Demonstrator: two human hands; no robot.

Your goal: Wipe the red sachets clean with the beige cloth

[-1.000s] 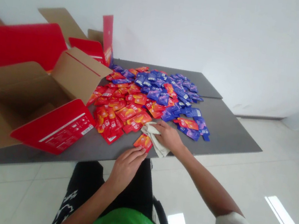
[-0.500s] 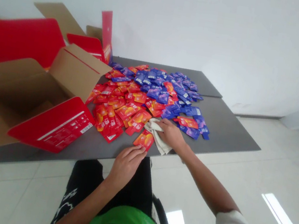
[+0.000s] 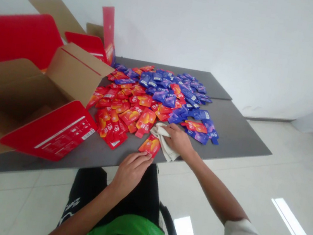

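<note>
Near the table's front edge, my left hand (image 3: 133, 168) has its fingertips on the lower end of a red-orange sachet (image 3: 150, 144), which lies flat on the grey table. My right hand (image 3: 179, 139) grips a cream-coloured cloth (image 3: 166, 145) just to the right of that sachet; part of the cloth hangs down toward the edge. Beyond both hands spreads a heap of sachets, with red-orange ones (image 3: 133, 115) at the left and front and blue-purple ones (image 3: 160, 93) at the back and right. One red sachet (image 3: 196, 126) lies among blue ones right of my right hand.
An open red cardboard box (image 3: 51, 132) with raised flaps stands on the left, its near flap reaching over the table. Another opened box (image 3: 109, 32) is behind it. The grey table (image 3: 239, 135) ends in a corner at the right, by a white wall (image 3: 245, 36).
The view has shifted slightly. Both hands stay in nearly the same places, the left on the sachet and the right on the cloth.
</note>
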